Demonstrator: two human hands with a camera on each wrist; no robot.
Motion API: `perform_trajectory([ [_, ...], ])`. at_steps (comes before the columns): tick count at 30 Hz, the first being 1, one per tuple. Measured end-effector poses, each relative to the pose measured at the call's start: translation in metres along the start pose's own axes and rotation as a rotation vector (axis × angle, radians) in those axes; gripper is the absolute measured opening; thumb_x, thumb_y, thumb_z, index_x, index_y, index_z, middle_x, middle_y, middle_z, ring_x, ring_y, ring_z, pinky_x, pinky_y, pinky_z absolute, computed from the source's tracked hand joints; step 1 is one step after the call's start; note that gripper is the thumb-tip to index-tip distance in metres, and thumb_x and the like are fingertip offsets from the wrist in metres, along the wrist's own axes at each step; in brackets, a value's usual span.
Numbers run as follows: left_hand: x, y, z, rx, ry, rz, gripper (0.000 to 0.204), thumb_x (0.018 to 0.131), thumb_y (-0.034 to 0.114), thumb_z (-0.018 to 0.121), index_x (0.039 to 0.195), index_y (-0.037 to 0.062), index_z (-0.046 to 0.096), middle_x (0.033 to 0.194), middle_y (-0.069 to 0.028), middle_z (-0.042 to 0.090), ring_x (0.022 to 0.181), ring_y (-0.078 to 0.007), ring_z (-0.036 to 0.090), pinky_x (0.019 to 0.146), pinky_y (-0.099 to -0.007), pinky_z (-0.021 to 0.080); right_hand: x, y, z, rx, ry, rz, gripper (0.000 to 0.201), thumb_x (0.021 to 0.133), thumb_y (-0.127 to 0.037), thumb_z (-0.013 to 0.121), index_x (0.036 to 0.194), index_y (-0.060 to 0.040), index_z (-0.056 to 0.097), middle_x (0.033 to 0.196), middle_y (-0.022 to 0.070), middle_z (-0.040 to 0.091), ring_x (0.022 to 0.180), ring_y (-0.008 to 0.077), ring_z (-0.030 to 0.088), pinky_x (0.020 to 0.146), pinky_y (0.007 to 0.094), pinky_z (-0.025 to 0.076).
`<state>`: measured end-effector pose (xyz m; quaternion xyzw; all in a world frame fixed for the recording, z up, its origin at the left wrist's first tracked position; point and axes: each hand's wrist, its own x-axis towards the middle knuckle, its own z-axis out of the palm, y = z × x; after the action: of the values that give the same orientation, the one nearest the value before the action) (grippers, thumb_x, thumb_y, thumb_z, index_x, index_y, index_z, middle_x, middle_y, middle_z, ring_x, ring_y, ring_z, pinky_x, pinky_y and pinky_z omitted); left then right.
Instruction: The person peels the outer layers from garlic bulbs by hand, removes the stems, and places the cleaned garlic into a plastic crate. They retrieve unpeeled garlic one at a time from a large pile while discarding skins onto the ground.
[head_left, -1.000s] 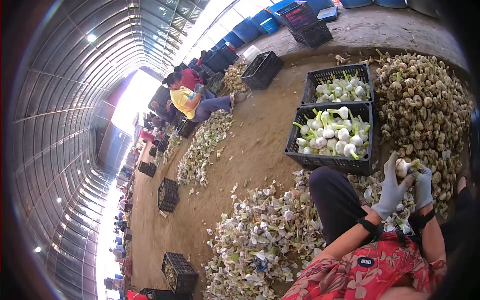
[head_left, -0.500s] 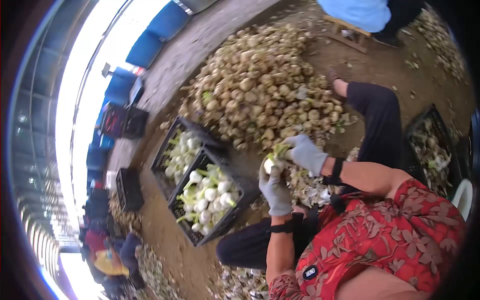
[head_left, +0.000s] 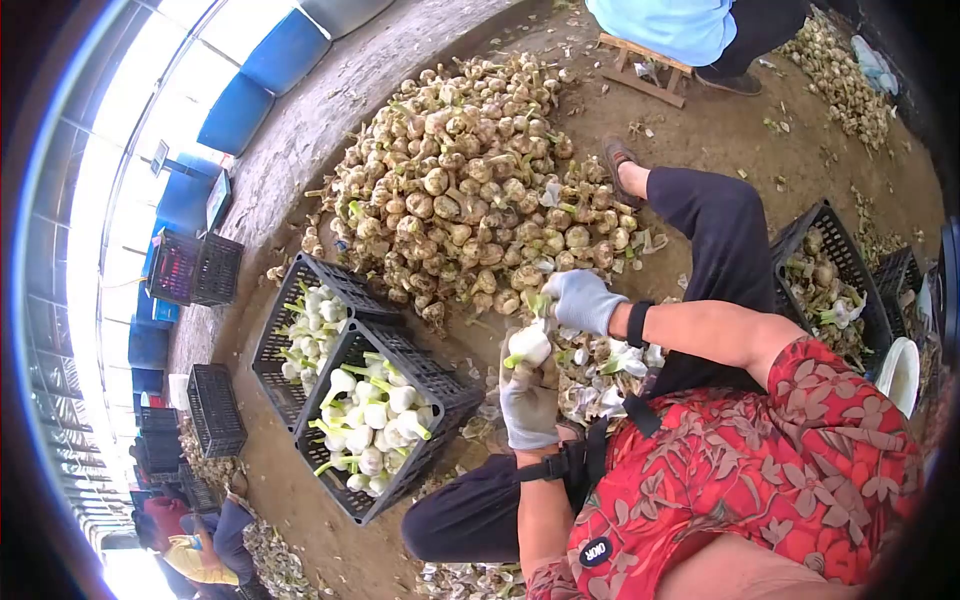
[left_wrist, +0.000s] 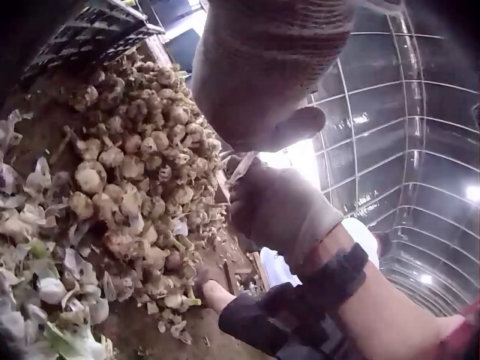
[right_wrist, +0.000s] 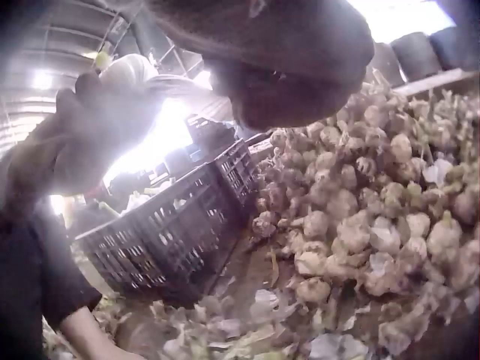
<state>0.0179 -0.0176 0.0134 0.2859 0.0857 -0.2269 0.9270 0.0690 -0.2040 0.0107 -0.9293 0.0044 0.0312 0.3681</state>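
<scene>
In the head view a white garlic bulb with a short green stem sits in the gloved left hand, whose fingers are around it. Above it the gloved right hand pinches a strip of garlic skin close to the bulb. The right wrist view shows the bulb in the left hand, with pale skin stretching toward the right hand. Seen from the left wrist, the left hand covers the bulb, and the right hand is just below.
Beyond the hands spreads a heap of unpeeled garlic. Two black crates of peeled garlic stand at left; another crate of scraps is at right. Loose skins lie under the hands. A seated person in light blue is at the top.
The head view has swung toward the heap. The bulb has turned from stem toward the right hand to stem down-left. The right hand now pinches a skin strip.
</scene>
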Motion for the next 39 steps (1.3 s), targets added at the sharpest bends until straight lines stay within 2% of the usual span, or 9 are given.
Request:
perform_trajectory([
  [3, -0.008, -0.002, -0.019, 0.002, -0.032, -0.039, 0.060, 0.082, 0.014, 0.070, 0.135, 0.0023, 0.045, 0.116, -0.0110, 0.061, 0.093, -0.0202, 0.064, 0.072, -0.0273, 0.055, -0.009, 0.001, -0.008, -0.403, -0.284, -0.128, 0.025, 0.075, -0.021, 0.063, 0.094, -0.0079, 0.072, 0.092, 0.0129, 0.069, 0.086, 0.0325, 0.066, 0.073, 0.0432, 0.053],
  [6, -0.025, 0.019, 0.030, -0.010, -0.163, 0.006, 0.069, 0.075, 0.014, 0.075, 0.136, 0.0000, 0.043, 0.115, -0.0131, 0.059, 0.092, -0.0208, 0.065, 0.068, -0.0262, 0.056, -0.013, 0.025, -0.022, -0.708, -0.670, -0.148, 0.030, 0.073, -0.018, 0.067, 0.099, -0.0055, 0.071, 0.098, 0.0123, 0.068, 0.090, 0.0302, 0.067, 0.078, 0.0440, 0.053],
  [9, -0.035, 0.026, 0.058, 0.197, 0.048, 0.148, 0.068, 0.074, 0.015, 0.076, 0.133, 0.0015, 0.046, 0.111, -0.0122, 0.060, 0.082, -0.0172, 0.063, 0.060, -0.0221, 0.051, -0.037, 0.026, -0.033, -0.252, -0.162, -0.407, 0.034, 0.073, -0.018, 0.069, 0.106, -0.0082, 0.068, 0.108, 0.0184, 0.061, 0.098, 0.0337, 0.062, 0.088, 0.0441, 0.049],
  [13, -0.027, 0.023, 0.039, 0.256, -0.016, 0.165, 0.058, 0.076, 0.010, 0.074, 0.127, 0.0020, 0.049, 0.102, -0.0100, 0.062, 0.068, -0.0146, 0.058, 0.055, -0.0212, 0.044, -0.052, -0.047, -0.079, 0.092, -0.027, -0.431, 0.021, 0.080, -0.019, 0.066, 0.099, -0.0116, 0.069, 0.096, 0.0095, 0.063, 0.095, 0.0309, 0.061, 0.081, 0.0416, 0.049],
  [20, -0.028, 0.018, 0.042, 0.409, 0.058, 0.245, 0.055, 0.080, 0.021, 0.076, 0.125, -0.0022, 0.052, 0.097, -0.0075, 0.063, 0.067, -0.0103, 0.057, 0.052, -0.0204, 0.043, -0.058, -0.078, -0.067, -0.232, 0.143, -0.563, 0.027, 0.064, -0.011, 0.066, 0.091, -0.0150, 0.070, 0.084, 0.0025, 0.063, 0.084, 0.0249, 0.063, 0.071, 0.0382, 0.051],
  [29, -0.032, 0.029, 0.031, 0.392, 0.057, 0.149, 0.052, 0.083, 0.018, 0.068, 0.125, -0.0084, 0.052, 0.094, -0.0106, 0.065, 0.060, -0.0088, 0.052, 0.048, -0.0200, 0.038, -0.044, -0.089, -0.061, -0.338, -0.017, -0.520, 0.019, 0.068, -0.013, 0.064, 0.086, -0.0073, 0.067, 0.082, 0.0085, 0.064, 0.081, 0.0282, 0.063, 0.067, 0.0392, 0.051],
  [32, -0.033, 0.040, 0.037, 0.394, -0.060, 0.111, 0.059, 0.079, 0.021, 0.062, 0.127, -0.0099, 0.050, 0.097, -0.0133, 0.066, 0.063, -0.0112, 0.056, 0.049, -0.0205, 0.040, -0.028, -0.070, -0.051, 0.267, -0.098, -0.192, 0.024, 0.082, -0.020, 0.061, 0.097, -0.0009, 0.066, 0.090, 0.0158, 0.067, 0.083, 0.0310, 0.065, 0.071, 0.0382, 0.051],
  [35, -0.033, 0.035, 0.039, 0.339, -0.005, 0.078, 0.062, 0.077, 0.024, 0.063, 0.128, -0.0096, 0.050, 0.099, -0.0134, 0.066, 0.065, -0.0121, 0.058, 0.050, -0.0207, 0.041, -0.026, -0.076, -0.063, 0.438, -0.178, -0.033, 0.025, 0.085, -0.017, 0.058, 0.101, 0.0013, 0.064, 0.094, 0.0189, 0.067, 0.086, 0.0303, 0.066, 0.073, 0.0376, 0.050],
  [39, -0.029, 0.034, 0.033, 0.289, -0.024, 0.180, 0.051, 0.083, 0.023, 0.066, 0.123, -0.0050, 0.055, 0.096, -0.0096, 0.066, 0.068, -0.0118, 0.059, 0.053, -0.0202, 0.043, -0.052, -0.086, -0.069, 0.056, -0.074, -0.359, 0.022, 0.080, -0.015, 0.062, 0.099, -0.0057, 0.068, 0.091, 0.0143, 0.066, 0.088, 0.0303, 0.065, 0.077, 0.0390, 0.051],
])
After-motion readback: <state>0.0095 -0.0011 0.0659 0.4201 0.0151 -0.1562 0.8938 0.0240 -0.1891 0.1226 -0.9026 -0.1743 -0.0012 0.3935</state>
